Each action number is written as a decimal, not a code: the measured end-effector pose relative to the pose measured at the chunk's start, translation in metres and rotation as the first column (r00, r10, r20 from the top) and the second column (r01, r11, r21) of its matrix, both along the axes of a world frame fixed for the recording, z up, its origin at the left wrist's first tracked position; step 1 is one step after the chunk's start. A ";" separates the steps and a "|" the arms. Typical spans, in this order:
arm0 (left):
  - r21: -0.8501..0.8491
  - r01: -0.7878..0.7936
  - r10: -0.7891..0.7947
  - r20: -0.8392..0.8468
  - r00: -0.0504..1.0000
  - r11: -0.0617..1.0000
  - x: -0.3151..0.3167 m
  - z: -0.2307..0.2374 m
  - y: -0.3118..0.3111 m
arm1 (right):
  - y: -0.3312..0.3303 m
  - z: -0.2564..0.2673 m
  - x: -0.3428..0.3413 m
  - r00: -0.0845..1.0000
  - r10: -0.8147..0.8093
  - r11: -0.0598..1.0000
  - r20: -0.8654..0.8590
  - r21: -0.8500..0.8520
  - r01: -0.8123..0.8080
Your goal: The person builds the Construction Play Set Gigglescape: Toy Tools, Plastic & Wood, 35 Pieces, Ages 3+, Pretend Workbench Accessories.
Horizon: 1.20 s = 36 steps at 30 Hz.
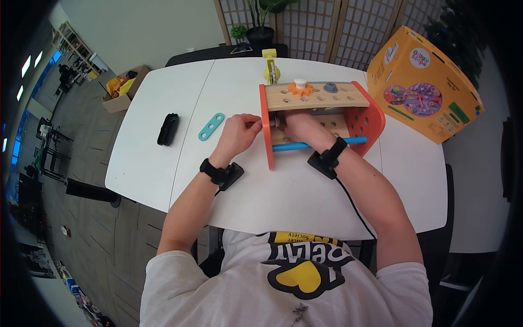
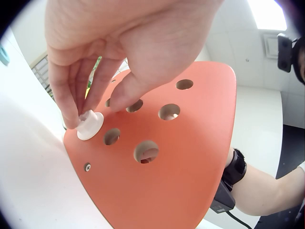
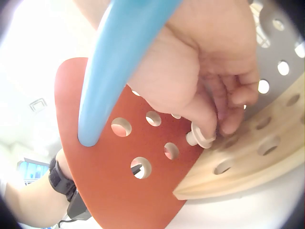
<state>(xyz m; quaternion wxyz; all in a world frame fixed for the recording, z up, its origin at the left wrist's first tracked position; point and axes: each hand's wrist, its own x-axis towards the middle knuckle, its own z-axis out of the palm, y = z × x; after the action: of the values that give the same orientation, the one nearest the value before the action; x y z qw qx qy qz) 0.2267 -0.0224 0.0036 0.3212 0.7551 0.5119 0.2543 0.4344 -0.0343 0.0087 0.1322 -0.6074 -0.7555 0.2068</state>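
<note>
My left hand (image 1: 237, 136) is outside the red side panel (image 2: 186, 152) of a toy workbench. In the left wrist view its fingertips touch a white flanged piece (image 2: 90, 125) set against the panel, with the thumb apart from it. Inside the workbench, my right hand (image 1: 305, 129) pinches a white round piece (image 3: 201, 136) between thumb and fingers, close to the panel's inner face and the wooden board (image 3: 248, 157). A blue rod (image 1: 348, 141) runs across the front, below the right wrist.
On the workbench top (image 1: 343, 98) are an orange gear (image 1: 300, 90) and a grey piece (image 1: 330, 87). A yellow-green toy (image 1: 271, 68) stands behind. Left lie a teal strip (image 1: 211, 127) and a black tray (image 1: 168, 129). An orange box (image 1: 425, 87) stands at the right.
</note>
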 end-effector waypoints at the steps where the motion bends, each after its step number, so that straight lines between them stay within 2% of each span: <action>1: -0.001 -0.002 0.002 -0.003 1.000 1.000 0.000 -0.001 0.000 | 0.003 -0.004 0.001 1.000 0.011 1.000 0.005 -0.013 -0.011; 5: 0.006 0.005 -0.005 -0.019 1.000 1.000 -0.001 -0.004 0.003 | 0.010 -0.011 -0.002 0.995 0.010 0.997 0.102 -0.073 -0.003; 8: 0.012 0.000 0.000 -0.012 1.000 1.000 -0.001 -0.004 0.002 | 0.003 0.003 -0.005 0.997 -0.003 0.996 0.082 -0.083 0.009; 11: 0.015 0.008 -0.008 0.012 1.000 1.000 -0.001 -0.006 0.003 | -0.004 0.007 -0.006 0.999 -0.025 0.999 0.037 -0.019 0.026; 14: 0.001 0.007 -0.007 0.002 1.000 1.000 -0.001 -0.003 0.002 | -0.002 0.002 -0.002 0.997 0.044 0.999 -0.055 0.030 -0.043; 17: 0.001 0.010 -0.010 -0.016 1.000 1.000 0.000 -0.002 0.001 | -0.003 0.005 0.000 0.999 0.045 0.999 -0.027 -0.021 -0.046; 20: 0.011 0.011 -0.011 -0.009 1.000 1.000 0.000 -0.003 0.001 | 0.006 -0.004 -0.002 0.993 0.048 0.995 0.104 -0.095 -0.038; 23: 0.017 0.011 -0.011 0.001 1.000 1.000 -0.001 -0.004 0.001 | 0.001 0.010 -0.006 0.989 0.053 0.988 0.136 -0.148 -0.032; 26: 0.012 0.015 -0.015 0.015 1.000 1.000 -0.001 -0.006 0.002 | -0.008 0.016 -0.006 0.998 0.028 0.998 0.055 -0.058 -0.024; 32: 0.014 0.013 -0.013 0.006 1.000 1.000 -0.001 -0.006 0.002 | -0.001 0.001 -0.003 0.999 0.016 1.000 -0.038 -0.004 -0.016; 35: 0.002 0.005 -0.005 -0.006 1.000 1.000 0.000 -0.005 0.002 | -0.007 0.024 -0.007 1.000 -0.005 0.989 0.011 -0.148 0.006; 36: 0.003 0.006 -0.006 -0.006 1.000 1.000 0.000 -0.005 0.002 | -0.007 0.024 -0.008 0.999 0.008 0.989 0.038 -0.149 -0.002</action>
<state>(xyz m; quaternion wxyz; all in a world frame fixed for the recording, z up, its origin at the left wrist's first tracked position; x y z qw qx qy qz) 0.2265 -0.0204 -0.0014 0.3194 0.7579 0.5101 0.2518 0.4266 -0.0415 0.0329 0.0713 -0.6175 -0.7420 0.2511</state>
